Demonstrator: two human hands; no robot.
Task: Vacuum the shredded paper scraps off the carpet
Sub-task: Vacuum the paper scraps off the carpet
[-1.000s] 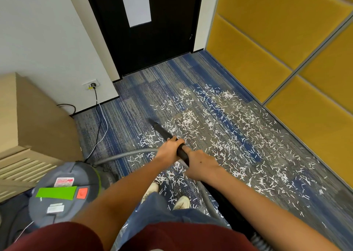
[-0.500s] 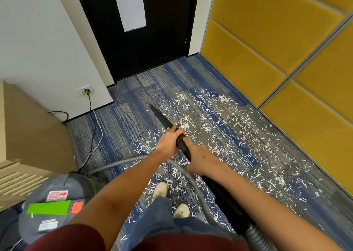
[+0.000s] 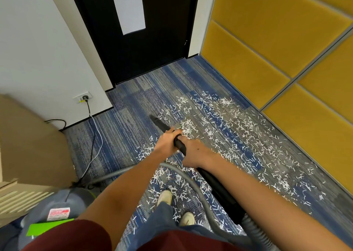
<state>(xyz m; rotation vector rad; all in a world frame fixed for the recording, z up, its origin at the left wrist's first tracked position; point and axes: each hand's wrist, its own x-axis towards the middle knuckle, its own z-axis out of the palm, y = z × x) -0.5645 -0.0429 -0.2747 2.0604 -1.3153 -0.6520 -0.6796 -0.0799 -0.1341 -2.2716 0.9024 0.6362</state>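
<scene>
Vacuum canister [image 3: 57, 208]: grey, lower left. Grey hose [image 3: 114, 174] loops from it over the carpet [image 3: 124, 128].
Black wand [image 3: 219, 191]: right hand [image 3: 194, 153] clenched round the shaft, left hand [image 3: 166, 141] clenched round it just ahead. The tip points down at the left edge of the litter.
Paper scraps [image 3: 219, 128]: white shreds strewn over the carpet from the shoes [image 3: 164, 197] towards the yellow wall panels [image 3: 267, 40].
Beyond: wall socket [image 3: 83, 97], black door [image 3: 152, 50].

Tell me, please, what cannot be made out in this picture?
In the head view:
the vacuum canister is cut off by the bottom edge and covered by the sleeve;
its label is too small to read;
whether the nozzle tip touches the carpet is unclear;
the wand is partly hidden under the left hand and right hand.
</scene>
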